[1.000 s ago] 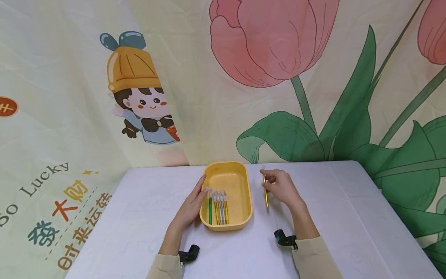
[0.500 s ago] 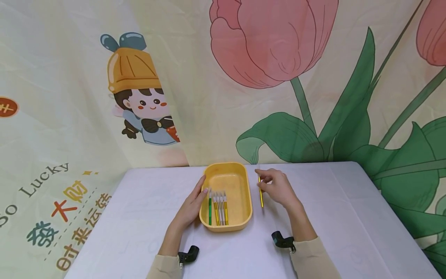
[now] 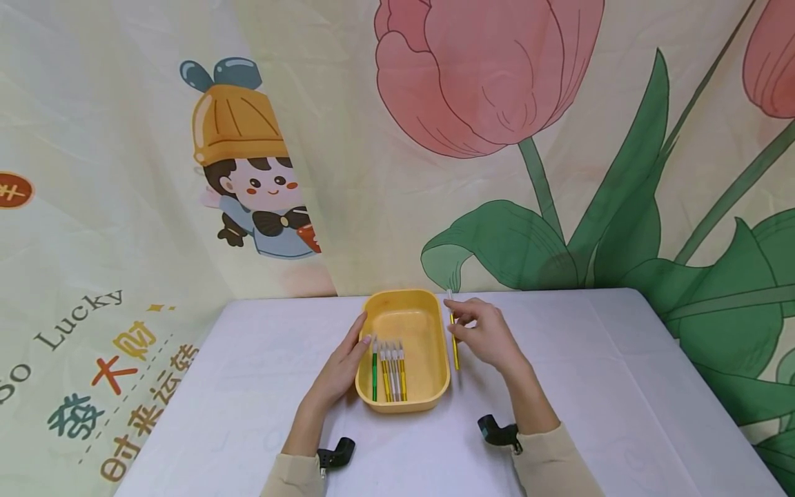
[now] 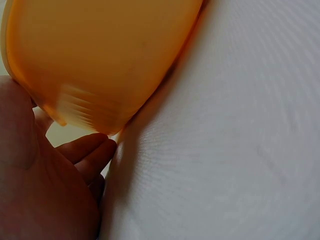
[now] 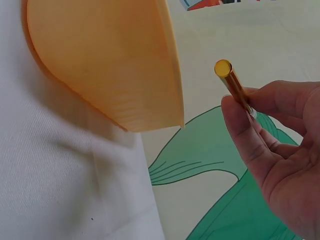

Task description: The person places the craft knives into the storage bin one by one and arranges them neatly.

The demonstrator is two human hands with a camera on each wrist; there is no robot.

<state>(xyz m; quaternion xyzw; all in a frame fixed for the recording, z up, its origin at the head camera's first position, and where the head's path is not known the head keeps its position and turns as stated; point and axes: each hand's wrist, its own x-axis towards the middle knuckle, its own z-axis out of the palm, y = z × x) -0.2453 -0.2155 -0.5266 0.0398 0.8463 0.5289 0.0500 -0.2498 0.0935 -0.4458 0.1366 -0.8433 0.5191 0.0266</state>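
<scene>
A yellow plastic tray stands on the table, its long sides running away from me. My left hand grips its left side, thumb over the rim and fingers against the outer wall. Just outside the right rim, my right hand pinches a gold craft knife between thumb and fingers, pale tip pointing away. The right wrist view shows the handle's round butt end raised beside the tray. Inside the tray lie a green craft knife at the left and several gold and silver craft knives, side by side.
A white cloth covers the table. Behind its far edge hangs a printed backdrop with tulips and a cartoon figure. Black wrist cameras sit on the left wrist and the right wrist.
My right hand has moved left with the gold craft knife, from a short way off to right beside the tray's rim. The left hand and the tray have stayed put.
</scene>
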